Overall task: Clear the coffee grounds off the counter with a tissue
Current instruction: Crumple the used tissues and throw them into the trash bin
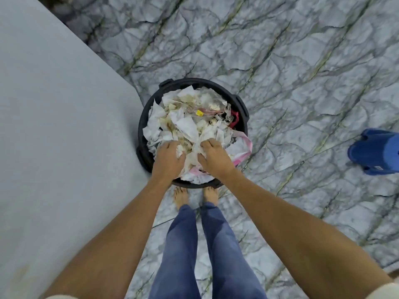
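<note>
A: Tissue, the crumpled white stained paper wad [180, 150], sits at the near edge of the heap, pinched under the curled fingers of the left hand [167, 157].

B: And the other grip?

A: The right hand [212, 156] lies just beside the left one, its fingers curled into more of the creased white paper, between the two thumbs. Both grips look closed on paper, not spread flat. Whether they hold one wad or two separate pieces, I cannot tell.

B: What is under them?

A: A round black plastic bin [143, 124], piled full with stained white paper scraps; a small yellow bit [199, 113] lies well beyond the fingertips, and a pink-and-white plastic bag [243, 149] hangs over the rim just right of the right hand. The pale grey table [54, 126] runs along the left of the left forearm. A blue plastic slipper [375, 152] lies on the marbled grey floor [280, 61], well off to the right.

B: How will the tissue handle?

A: Light and soft, I judge; it crushes easily and, if damp, tears. Any loose grounds could spill from an open fold. Best to hold it bunched from the outside, folds turned inward, and press it down into the heap.

B: The task?

A: Near its end, I reckon: disposal.
</note>
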### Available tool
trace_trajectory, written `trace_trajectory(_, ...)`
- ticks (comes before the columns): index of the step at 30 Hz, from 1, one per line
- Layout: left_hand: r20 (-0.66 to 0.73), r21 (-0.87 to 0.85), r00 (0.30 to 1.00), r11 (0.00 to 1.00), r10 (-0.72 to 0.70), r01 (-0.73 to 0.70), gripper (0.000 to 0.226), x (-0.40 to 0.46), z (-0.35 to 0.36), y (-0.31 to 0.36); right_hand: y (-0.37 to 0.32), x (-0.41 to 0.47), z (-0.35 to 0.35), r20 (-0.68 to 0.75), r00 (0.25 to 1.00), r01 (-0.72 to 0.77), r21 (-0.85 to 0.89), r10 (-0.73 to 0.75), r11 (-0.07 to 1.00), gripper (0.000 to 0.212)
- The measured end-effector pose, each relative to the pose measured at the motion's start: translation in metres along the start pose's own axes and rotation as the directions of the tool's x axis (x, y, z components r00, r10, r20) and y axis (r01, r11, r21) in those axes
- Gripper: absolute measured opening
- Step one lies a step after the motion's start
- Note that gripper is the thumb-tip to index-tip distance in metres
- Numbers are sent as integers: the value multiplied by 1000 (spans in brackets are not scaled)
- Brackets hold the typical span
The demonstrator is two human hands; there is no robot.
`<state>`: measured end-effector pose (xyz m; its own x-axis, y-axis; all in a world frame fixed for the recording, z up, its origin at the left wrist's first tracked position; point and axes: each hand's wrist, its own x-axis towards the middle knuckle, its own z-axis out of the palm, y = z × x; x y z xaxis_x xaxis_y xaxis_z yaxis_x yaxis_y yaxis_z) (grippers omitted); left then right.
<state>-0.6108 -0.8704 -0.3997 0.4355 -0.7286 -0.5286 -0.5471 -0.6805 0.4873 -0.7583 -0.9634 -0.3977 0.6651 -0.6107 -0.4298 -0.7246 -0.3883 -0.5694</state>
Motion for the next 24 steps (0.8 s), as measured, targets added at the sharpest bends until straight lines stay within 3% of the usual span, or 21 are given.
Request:
trace_trajectory(4, -38, -41, 999, 999, -9, 7, 44, 20, 0, -1, -2, 27, -3, -52, 998, 33, 16, -32, 999, 41)
trace_trajectory(12, -84, 105, 995, 993, -50, 59, 57, 10, -9, 2, -9, 27, -11, -34, 998, 38, -153, -44, 988, 73)
trace_trajectory(17, -72, 114, 994, 989, -84, 92, 60, -19, -23, 15, -17, 1, -35, -34, 999, 33, -180, -40, 983, 78)
trace_trajectory(24, -158, 123, 986, 990, -43, 63, 61, -66, -67, 67, -38, -48, -93, -88, 994, 38, -224, -59, 974, 82)
